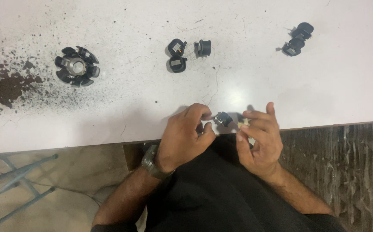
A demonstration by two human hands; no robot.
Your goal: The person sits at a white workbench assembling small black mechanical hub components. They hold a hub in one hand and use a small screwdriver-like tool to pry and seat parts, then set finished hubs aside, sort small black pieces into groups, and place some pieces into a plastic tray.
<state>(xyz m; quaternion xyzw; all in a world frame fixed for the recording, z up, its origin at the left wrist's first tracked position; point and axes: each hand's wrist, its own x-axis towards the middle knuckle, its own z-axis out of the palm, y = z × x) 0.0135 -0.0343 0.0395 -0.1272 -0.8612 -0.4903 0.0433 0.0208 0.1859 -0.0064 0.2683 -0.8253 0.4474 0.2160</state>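
Observation:
My left hand (186,137), with a dark watch on its wrist, pinches a small black plastic part (222,119) at the near edge of the white table (324,86). My right hand (259,137) is just right of it, fingers curled around a small pale piece (245,123) that is mostly hidden. A thin wire (215,88) runs from the black part up across the table. Both hands hover over my dark lap.
A round black stator core with a metal hub (76,66) lies far left amid black dust and a dark stain (1,88). Three small black coil parts (182,53) sit at centre back, two more (297,39) at back right. A metal frame (14,184) stands on the floor, lower left.

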